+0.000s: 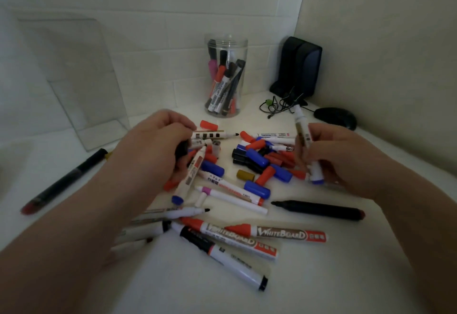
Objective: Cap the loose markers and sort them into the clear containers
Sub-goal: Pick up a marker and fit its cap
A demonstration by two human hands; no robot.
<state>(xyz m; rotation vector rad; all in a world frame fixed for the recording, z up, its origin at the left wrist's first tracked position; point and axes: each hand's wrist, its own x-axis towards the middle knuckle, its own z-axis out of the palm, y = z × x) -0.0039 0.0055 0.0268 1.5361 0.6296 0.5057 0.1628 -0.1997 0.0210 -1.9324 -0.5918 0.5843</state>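
Grips a white marker in the right hand, near upright, blue end low by the palm, other end pointing up and away. Curls the left hand round a black piece, cap or marker end impossible to tell, over a heap of uncapped markers. Between the two hands, a pile of loose caps: red, blue, black, one mustard. Beyond both hands, against the wall, a clear jar standing with markers inside. Beyond the left hand, a clear box. Just beside the right forearm, a black marker flat on the white table. Beyond the right hand, a black speaker and a mouse.
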